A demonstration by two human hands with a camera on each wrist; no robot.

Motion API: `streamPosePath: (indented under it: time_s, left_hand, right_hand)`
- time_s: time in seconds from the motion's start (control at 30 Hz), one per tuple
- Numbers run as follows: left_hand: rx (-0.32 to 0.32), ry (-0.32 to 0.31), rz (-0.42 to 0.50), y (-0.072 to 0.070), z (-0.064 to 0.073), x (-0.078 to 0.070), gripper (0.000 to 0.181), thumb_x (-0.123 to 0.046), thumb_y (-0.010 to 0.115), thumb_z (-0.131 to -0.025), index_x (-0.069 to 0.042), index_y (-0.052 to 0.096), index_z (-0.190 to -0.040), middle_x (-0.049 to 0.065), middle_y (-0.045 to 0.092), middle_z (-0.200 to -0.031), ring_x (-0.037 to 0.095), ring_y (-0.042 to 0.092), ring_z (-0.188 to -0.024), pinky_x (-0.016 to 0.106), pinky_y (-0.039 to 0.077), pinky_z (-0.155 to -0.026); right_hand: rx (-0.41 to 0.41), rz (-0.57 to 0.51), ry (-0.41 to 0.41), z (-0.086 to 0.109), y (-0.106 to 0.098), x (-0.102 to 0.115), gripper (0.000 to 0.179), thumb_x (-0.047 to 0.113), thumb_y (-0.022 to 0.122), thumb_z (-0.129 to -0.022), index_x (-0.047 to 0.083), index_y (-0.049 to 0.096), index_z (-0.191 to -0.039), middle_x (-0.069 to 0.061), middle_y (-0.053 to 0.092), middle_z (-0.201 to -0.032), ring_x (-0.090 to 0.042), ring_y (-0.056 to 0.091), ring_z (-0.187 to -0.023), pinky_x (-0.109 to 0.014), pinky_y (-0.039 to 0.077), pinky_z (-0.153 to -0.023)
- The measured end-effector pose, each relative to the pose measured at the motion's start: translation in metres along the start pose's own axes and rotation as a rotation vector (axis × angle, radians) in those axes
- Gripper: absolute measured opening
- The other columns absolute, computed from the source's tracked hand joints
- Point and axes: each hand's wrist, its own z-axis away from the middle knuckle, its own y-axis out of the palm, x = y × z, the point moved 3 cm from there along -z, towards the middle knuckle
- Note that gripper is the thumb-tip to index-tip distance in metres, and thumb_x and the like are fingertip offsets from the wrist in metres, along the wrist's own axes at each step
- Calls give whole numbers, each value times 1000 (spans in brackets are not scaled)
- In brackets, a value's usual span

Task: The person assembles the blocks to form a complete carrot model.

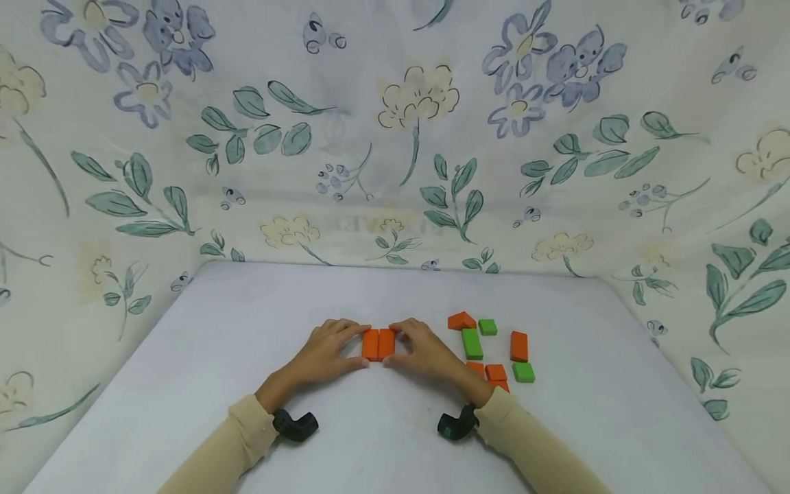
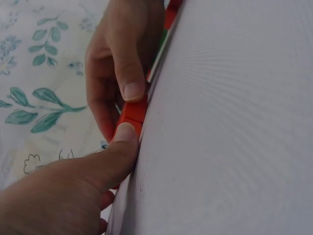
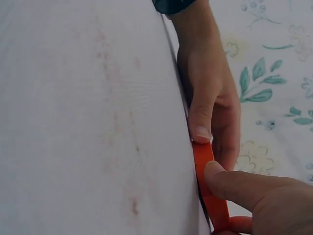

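Note:
Two orange rectangular blocks lie side by side on the white table, their long sides together in the head view. My left hand (image 1: 322,351) pinches the left orange block (image 1: 369,346) between thumb at its near end and fingers at its far end. The right orange block (image 1: 386,344) is held the same way by my right hand (image 1: 427,351). In the left wrist view both thumbs press the near ends of the orange blocks (image 2: 135,110). From the right wrist, an orange block (image 3: 201,152) shows between the two thumbs; the far fingers are partly hidden.
Right of my right hand lie several loose blocks: an orange triangular block (image 1: 461,321), a long green block (image 1: 472,344), small green blocks (image 1: 487,327) and an upright-lying orange block (image 1: 519,346). My right forearm partly covers others. Flower-patterned cloth (image 1: 395,171) rises behind the white table (image 1: 259,302).

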Motion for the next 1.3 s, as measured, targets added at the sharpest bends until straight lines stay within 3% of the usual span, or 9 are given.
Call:
streamPosePath:
  time_s: [0.13,0.33,0.7,1.03,1.3]
  left_hand:
    - [22,-10,-6,6,1,0,67,-51,74,-85,-25,55,-144,3,58,-137,26,49,-127,49,38,-95]
    - [4,-15,1,4,-1,-3,67,-50,75,-85,-23,56,-143,4,59,-135,27,49,-126,51,38,-95]
    - [0,15,-1,3,-6,-2,70,-50,75,-85,-22,54,-145,5,59,-135,29,49,-125,53,38,-95]
    - [30,-54,26,2,-3,4,82,-53,76,-83,-24,44,-152,3,55,-147,31,45,-133,58,35,-104]
    - [48,-84,101,-2,-4,3,75,-49,75,-85,-20,49,-149,5,54,-147,31,43,-137,58,34,-108]
  right_hand:
    - [13,9,6,4,4,-3,62,39,77,-87,12,56,-139,-2,60,-122,-16,52,-109,-37,49,-94]
    - [-3,39,-33,2,4,-3,61,38,77,-88,10,57,-139,-3,59,-121,-15,52,-106,-33,50,-91]
    - [-9,46,-48,1,0,-4,65,34,77,-89,6,54,-143,-7,56,-127,-19,52,-112,-38,50,-97]
    - [9,81,-54,0,3,-2,75,35,77,-89,6,45,-150,-8,54,-133,-22,50,-121,-41,47,-104]
    - [-2,97,-36,2,2,-1,75,36,77,-88,6,45,-150,-10,54,-135,-24,50,-121,-41,48,-104]
